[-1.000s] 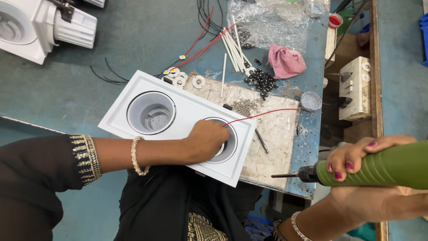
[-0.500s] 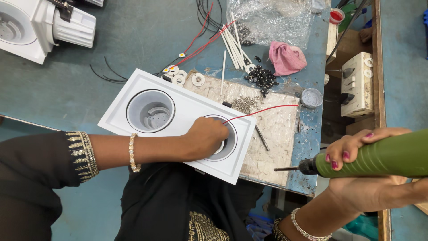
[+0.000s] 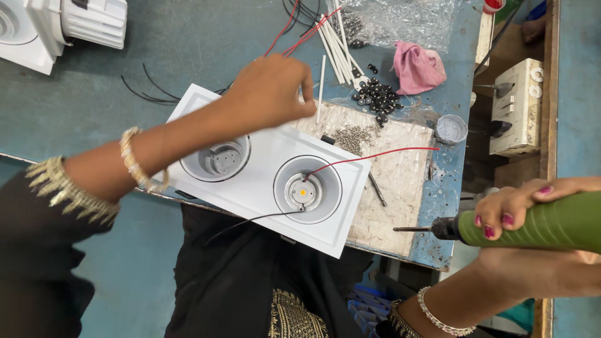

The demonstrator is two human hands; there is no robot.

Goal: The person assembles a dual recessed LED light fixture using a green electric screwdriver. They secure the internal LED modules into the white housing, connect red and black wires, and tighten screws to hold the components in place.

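A white rectangular twin downlight housing (image 3: 263,188) lies at the table's front edge, with two round cups. The right cup (image 3: 307,189) shows a small LED module, with a red wire and a black wire running out of it. My left hand (image 3: 269,91) hovers above the housing's far edge, fingertips pinched together near a pile of small screws (image 3: 352,136); whether it holds anything I cannot tell. My right hand (image 3: 519,209) grips a green electric screwdriver (image 3: 538,222) off the table's right front corner, bit pointing left.
The blue table (image 3: 188,44) carries a finished white fitting (image 3: 62,25) at far left, white sleeves (image 3: 338,50), black grommets (image 3: 375,97), a pink cloth (image 3: 416,66), a small grey cup (image 3: 451,128) and a clear plastic bag (image 3: 407,19). A switch box (image 3: 516,106) sits to the right.
My left hand has lifted off the right cup and moved up towards the screws, uncovering the LED module. The green screwdriver stays at the right, slightly lower.
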